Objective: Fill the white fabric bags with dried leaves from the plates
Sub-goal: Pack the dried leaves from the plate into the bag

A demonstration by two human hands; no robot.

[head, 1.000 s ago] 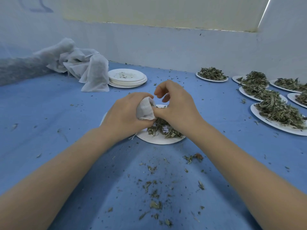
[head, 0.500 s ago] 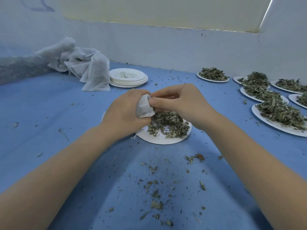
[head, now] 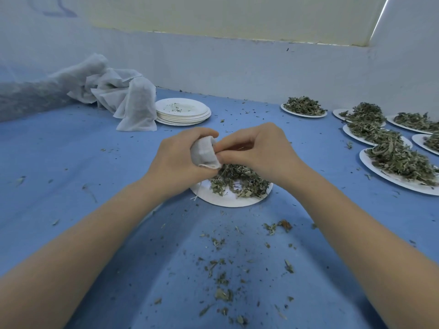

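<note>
My left hand (head: 175,160) grips a small white fabric bag (head: 205,153) above the left side of a white plate (head: 228,199). A pile of dried leaves (head: 237,181) lies on that plate. My right hand (head: 259,150) has its fingers curled at the bag's mouth, pinching at the rim. Whether it holds leaves is hidden. A thin white string hangs from the bag over the plate's left edge.
A heap of empty white bags (head: 123,100) lies at the back left beside a stack of empty plates (head: 183,111). Several plates of dried leaves (head: 401,160) line the right side. Loose leaf crumbs (head: 221,269) litter the blue table near me.
My right hand rose from the leaf pile to the bag's mouth and now pinches there. The plate's leaves are uncovered. My left hand keeps its grip on the bag.
</note>
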